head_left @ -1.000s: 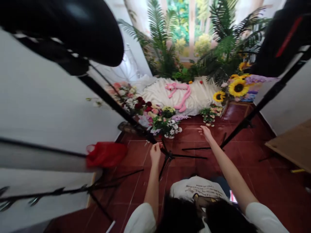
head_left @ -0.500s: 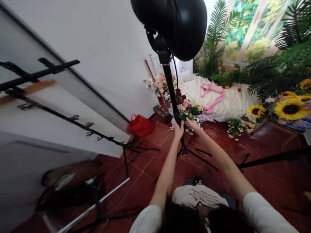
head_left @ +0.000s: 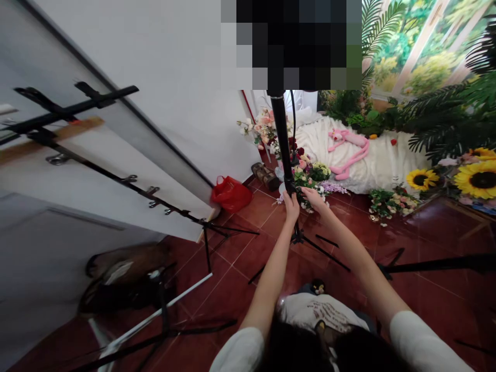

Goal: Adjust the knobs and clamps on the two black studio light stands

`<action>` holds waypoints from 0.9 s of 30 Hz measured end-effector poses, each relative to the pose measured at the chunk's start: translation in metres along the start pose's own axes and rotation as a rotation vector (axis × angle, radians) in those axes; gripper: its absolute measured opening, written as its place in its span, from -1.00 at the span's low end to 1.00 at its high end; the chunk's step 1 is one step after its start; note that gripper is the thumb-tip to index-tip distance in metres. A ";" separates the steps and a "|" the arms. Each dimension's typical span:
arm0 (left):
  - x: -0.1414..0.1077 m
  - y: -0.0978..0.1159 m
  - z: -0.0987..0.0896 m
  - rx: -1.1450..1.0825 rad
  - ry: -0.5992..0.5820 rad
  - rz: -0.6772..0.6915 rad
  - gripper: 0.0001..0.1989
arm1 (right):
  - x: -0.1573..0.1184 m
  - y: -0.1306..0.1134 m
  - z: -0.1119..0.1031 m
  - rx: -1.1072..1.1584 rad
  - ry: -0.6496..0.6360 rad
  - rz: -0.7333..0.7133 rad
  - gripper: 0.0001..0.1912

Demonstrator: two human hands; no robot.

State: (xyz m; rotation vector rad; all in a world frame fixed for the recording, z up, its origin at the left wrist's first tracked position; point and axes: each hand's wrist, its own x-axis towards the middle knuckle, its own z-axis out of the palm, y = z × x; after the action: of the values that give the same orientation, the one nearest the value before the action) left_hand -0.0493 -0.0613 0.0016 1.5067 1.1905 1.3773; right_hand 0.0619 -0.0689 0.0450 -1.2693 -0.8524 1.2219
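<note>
A black light stand (head_left: pixel 284 137) rises in front of me, its upper end covered by a blurred-out block. My left hand (head_left: pixel 291 205) is closed round the pole just below its dark collar (head_left: pixel 290 187). Close by on the pole's right side is my right hand (head_left: pixel 313 198), its fingers curled in toward the collar. Whatever lies between those fingertips is too small to make out. A thin black cable (head_left: pixel 293 121) hangs alongside the pole. Below my hands, the stand's legs (head_left: pixel 325 254) spread over the red tiled floor.
A horizontal black bar with metal clips (head_left: pixel 104 169) runs along the left. A red bag (head_left: pixel 231 194) sits by the wall. Beyond are flowers (head_left: pixel 310 175), a pink plush toy (head_left: pixel 351 147) on white cloth (head_left: pixel 387 160), and sunflowers (head_left: pixel 482 180). Another black stand leg (head_left: pixel 437 264) reaches in from the right.
The view has shifted, so the scene sits slightly further right. My right hand's fingers, stretched out beside the pole before, are now more curled. My left hand stays on the pole.
</note>
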 end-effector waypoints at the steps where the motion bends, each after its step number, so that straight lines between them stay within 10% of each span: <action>1: 0.000 0.000 0.000 -0.001 0.003 0.006 -0.48 | -0.002 0.002 0.000 0.043 0.003 0.008 -0.88; 7: 0.000 -0.001 0.002 0.008 0.052 0.007 -0.49 | -0.005 0.013 0.003 0.123 0.011 -0.020 -0.84; 18: -0.003 0.007 0.000 -0.006 0.038 0.034 -0.50 | -0.011 0.016 -0.011 -0.420 0.182 -0.258 -0.85; 27: -0.005 -0.002 0.003 -0.105 0.024 0.082 -0.42 | -0.031 -0.026 0.060 -0.347 0.029 -0.487 -0.48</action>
State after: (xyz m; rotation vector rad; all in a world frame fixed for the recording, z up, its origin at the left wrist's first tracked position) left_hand -0.0462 -0.0649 -0.0024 1.4831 1.0648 1.4930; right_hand 0.0030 -0.0819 0.0847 -1.2444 -1.3024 0.6839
